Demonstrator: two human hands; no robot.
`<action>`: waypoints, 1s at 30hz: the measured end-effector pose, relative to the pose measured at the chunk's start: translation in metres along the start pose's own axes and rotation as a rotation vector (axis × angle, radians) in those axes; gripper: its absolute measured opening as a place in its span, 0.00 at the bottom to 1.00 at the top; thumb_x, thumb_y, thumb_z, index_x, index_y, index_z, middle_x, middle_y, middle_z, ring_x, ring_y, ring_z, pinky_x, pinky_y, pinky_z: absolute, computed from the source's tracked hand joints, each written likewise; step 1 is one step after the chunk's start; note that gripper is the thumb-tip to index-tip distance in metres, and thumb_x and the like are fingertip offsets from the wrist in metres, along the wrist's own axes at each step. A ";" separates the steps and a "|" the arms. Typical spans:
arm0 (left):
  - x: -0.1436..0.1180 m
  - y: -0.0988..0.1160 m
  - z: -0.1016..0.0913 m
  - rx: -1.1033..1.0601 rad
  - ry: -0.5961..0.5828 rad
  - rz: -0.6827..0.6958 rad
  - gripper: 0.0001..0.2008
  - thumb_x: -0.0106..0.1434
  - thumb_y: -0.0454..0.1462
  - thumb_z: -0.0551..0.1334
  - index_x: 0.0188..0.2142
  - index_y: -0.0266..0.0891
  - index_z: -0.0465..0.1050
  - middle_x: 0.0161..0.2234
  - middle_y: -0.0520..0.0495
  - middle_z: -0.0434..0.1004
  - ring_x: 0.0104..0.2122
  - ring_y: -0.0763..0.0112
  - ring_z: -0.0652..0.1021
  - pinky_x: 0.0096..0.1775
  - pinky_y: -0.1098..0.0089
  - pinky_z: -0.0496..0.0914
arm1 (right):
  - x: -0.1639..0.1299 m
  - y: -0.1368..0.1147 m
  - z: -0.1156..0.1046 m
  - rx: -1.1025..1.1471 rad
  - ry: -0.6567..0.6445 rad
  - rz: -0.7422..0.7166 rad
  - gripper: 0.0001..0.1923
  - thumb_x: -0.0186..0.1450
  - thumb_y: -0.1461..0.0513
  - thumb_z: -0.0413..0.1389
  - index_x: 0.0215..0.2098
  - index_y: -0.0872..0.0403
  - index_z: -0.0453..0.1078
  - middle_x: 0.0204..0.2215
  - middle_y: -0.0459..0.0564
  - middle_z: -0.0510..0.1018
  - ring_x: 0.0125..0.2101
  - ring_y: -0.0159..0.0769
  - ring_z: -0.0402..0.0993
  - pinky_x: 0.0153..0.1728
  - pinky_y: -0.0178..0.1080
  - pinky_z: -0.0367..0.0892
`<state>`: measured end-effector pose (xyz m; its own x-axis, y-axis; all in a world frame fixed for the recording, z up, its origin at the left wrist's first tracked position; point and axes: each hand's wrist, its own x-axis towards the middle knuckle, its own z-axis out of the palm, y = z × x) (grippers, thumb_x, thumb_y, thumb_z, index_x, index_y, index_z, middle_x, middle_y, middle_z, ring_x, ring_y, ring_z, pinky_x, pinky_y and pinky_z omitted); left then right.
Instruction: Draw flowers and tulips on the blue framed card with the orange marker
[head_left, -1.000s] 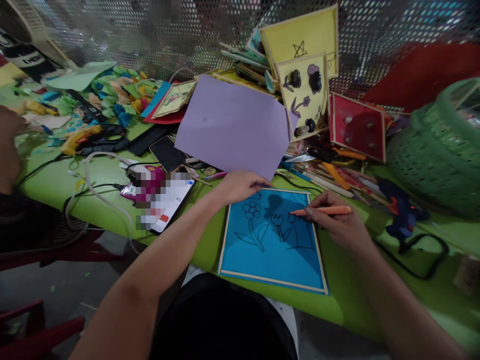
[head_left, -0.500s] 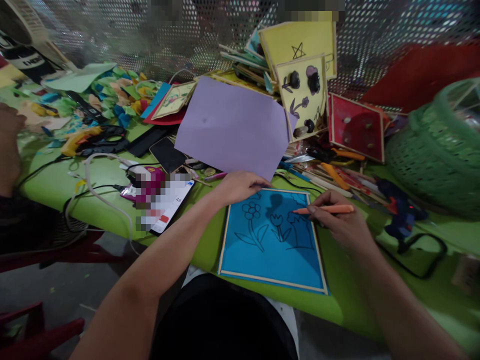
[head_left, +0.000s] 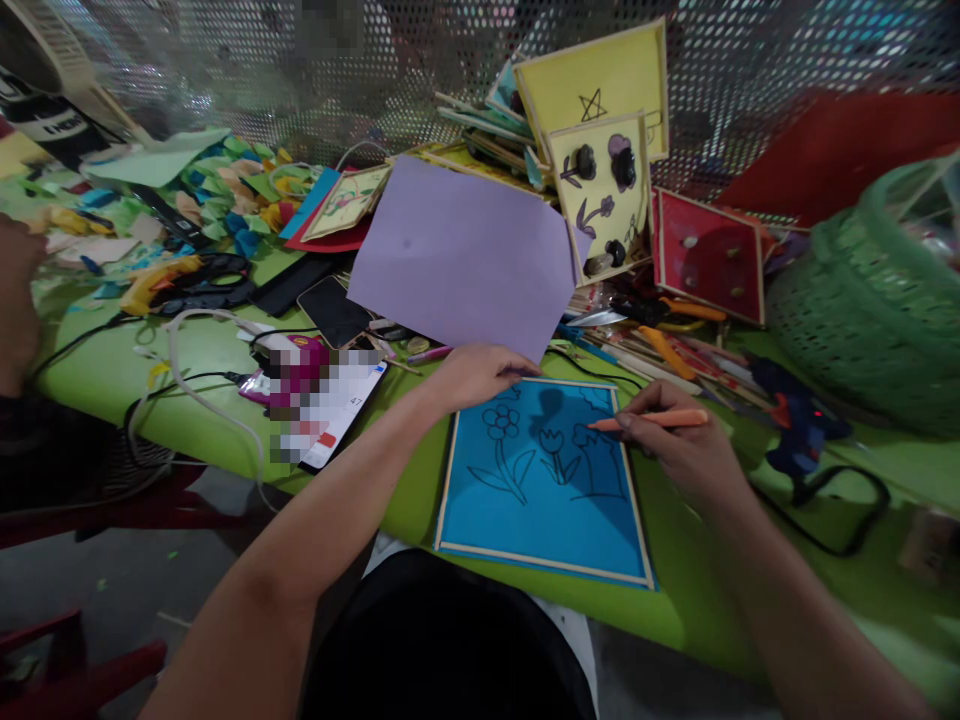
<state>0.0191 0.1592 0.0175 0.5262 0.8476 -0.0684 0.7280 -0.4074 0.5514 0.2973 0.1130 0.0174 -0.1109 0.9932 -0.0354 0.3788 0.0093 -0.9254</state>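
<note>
Dim, uneven light leaves the floor and lower corners murky, while the green worktop point(head_left: 225, 350) is brighter. The hands cast dark shadows across the blue card point(head_left: 540, 480). Wide-angle distortion bends the edges, where the green basket point(head_left: 862, 300) looks soft and smeared.

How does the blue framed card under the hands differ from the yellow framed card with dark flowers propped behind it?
The blue card lies flat on the green table; the yellow card stands tilted against a stack. The blue card bears only outlined flowers, while the yellow card carries dark raised pieces. The left hand rests on the blue card and the right hand holds an orange pen over it; nothing touches the yellow card. Both have pale stick frames.
</note>
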 end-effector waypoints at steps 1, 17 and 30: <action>0.000 0.000 0.000 0.001 0.000 0.002 0.18 0.71 0.37 0.56 0.56 0.47 0.78 0.56 0.51 0.80 0.56 0.63 0.78 0.57 0.64 0.70 | 0.000 -0.002 0.000 0.004 0.004 0.002 0.13 0.58 0.55 0.67 0.26 0.50 0.69 0.23 0.45 0.74 0.28 0.41 0.80 0.27 0.38 0.70; 0.001 -0.004 0.002 0.002 0.006 0.007 0.19 0.71 0.37 0.56 0.57 0.48 0.78 0.56 0.50 0.81 0.56 0.62 0.78 0.56 0.62 0.70 | -0.001 -0.004 0.000 -0.010 0.033 -0.021 0.11 0.60 0.57 0.65 0.27 0.50 0.68 0.23 0.45 0.75 0.32 0.45 0.84 0.27 0.38 0.70; 0.001 -0.003 0.002 0.021 0.012 0.017 0.18 0.71 0.37 0.57 0.56 0.47 0.78 0.56 0.50 0.81 0.55 0.62 0.79 0.56 0.63 0.71 | 0.000 0.006 -0.005 -0.019 0.041 -0.006 0.10 0.61 0.58 0.64 0.29 0.51 0.67 0.24 0.43 0.75 0.35 0.46 0.85 0.30 0.37 0.69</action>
<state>0.0181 0.1607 0.0143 0.5331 0.8446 -0.0491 0.7281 -0.4285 0.5350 0.3047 0.1132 0.0134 -0.0757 0.9970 -0.0146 0.3955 0.0166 -0.9183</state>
